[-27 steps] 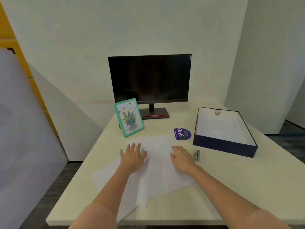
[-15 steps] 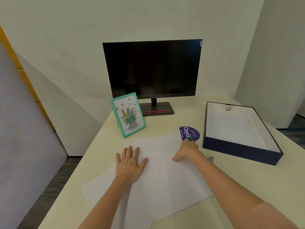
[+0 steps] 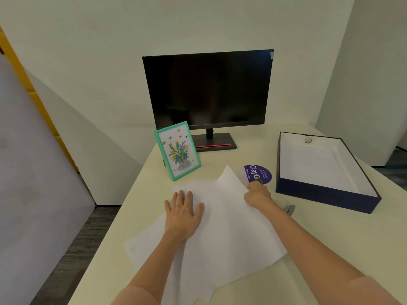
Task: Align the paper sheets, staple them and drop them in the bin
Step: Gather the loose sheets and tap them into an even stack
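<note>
**Sheets pinned, one corner raised**

We are pressing our left hand (image 3: 182, 211) flat, fingers straight, on the loose paper sheets (image 3: 220, 236), which are lying fanned out on the table (image 3: 330, 249) in front of us. Our right hand (image 3: 256, 194) is pinching the far corner of the top sheet and holding it curled up off the pile. The stapler (image 3: 290, 208) is lying just right of that wrist. The dark blue bin (image 3: 326, 195) is sitting open beyond it, near a purple sticker (image 3: 259, 172).
</note>
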The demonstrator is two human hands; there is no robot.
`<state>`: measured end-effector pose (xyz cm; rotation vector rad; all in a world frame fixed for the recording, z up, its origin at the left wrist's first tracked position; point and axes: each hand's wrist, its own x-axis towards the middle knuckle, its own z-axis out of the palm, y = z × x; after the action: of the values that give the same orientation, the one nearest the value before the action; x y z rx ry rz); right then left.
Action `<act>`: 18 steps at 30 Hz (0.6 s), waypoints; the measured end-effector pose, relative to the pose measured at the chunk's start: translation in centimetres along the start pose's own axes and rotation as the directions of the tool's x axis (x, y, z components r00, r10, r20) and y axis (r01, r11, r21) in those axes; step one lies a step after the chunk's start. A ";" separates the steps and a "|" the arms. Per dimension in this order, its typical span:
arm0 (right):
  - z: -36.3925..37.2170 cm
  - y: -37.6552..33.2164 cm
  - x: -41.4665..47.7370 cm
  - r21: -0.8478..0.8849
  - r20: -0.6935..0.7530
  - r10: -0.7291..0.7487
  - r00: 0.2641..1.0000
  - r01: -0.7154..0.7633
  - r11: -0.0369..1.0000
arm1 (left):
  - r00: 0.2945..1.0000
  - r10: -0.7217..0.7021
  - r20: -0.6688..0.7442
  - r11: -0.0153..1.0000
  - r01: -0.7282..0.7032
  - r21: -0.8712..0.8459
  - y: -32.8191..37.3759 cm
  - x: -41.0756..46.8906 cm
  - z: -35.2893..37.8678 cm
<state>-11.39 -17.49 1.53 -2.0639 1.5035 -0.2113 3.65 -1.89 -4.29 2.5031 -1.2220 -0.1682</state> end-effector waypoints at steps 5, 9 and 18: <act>-2.0 1.0 -0.4 0.383 0.144 0.177 0.974 -0.220 0.897 | 0.967 -0.185 -0.177 0.930 0.114 -0.350 -0.6 1.0 -3.1; -2.1 2.0 -1.7 0.569 0.231 0.210 0.950 -0.307 0.763 | 0.944 -0.325 -0.047 0.939 0.317 -0.134 -1.9 1.6 -4.9; 0.4 1.2 -5.2 0.536 0.183 0.167 0.969 -0.241 0.809 | 0.913 -0.393 0.107 0.919 0.393 0.017 -0.8 1.3 -5.6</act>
<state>-14.06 -12.81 1.59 -1.4140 1.3694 -0.3760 6.49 -1.04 0.70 2.7391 -0.7336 -0.4104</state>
